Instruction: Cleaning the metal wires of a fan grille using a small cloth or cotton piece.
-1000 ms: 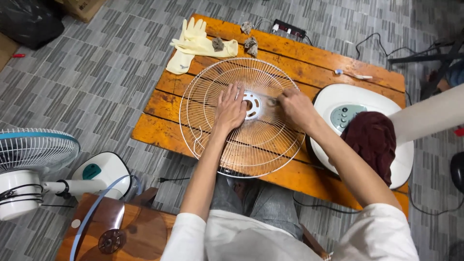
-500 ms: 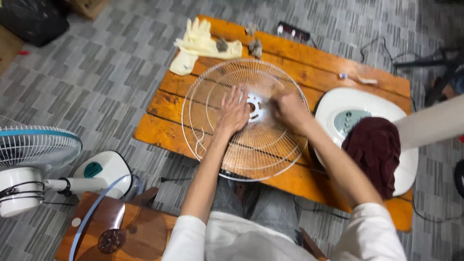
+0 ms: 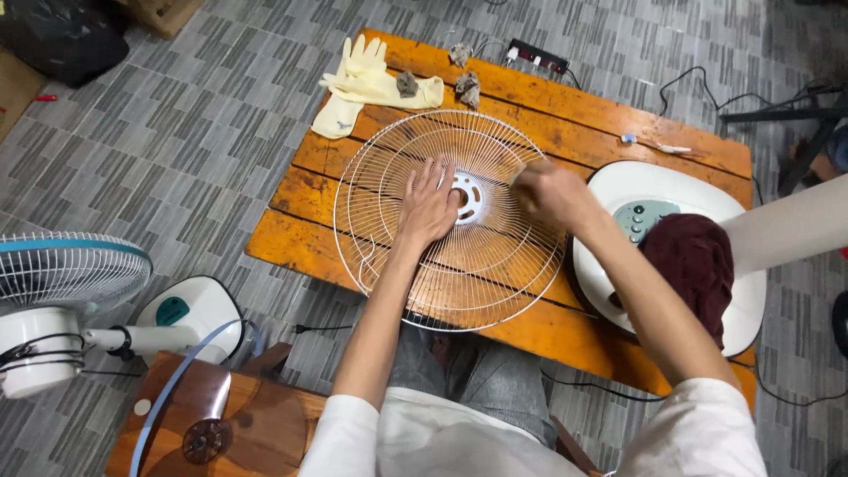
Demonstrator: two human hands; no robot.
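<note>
Cleaning step: my left hand (image 3: 428, 208) lies flat, fingers unclenched, pinning the round white wire fan grille (image 3: 450, 221) on the orange wooden worktop (image 3: 565, 115); right hand (image 3: 549, 193) is blurred, clenched on sth small, can't tell what. Next needs steady pressure w/ grille kept still.

Your fan grille (image 3: 459, 265) is lying at the table's (image 3: 565, 115) centre, gloves (image 3: 371, 84) sitting at eleven o'clock, fan base (image 3: 618, 190) at three, power strip (image 3: 539, 56) at twelve.
</note>
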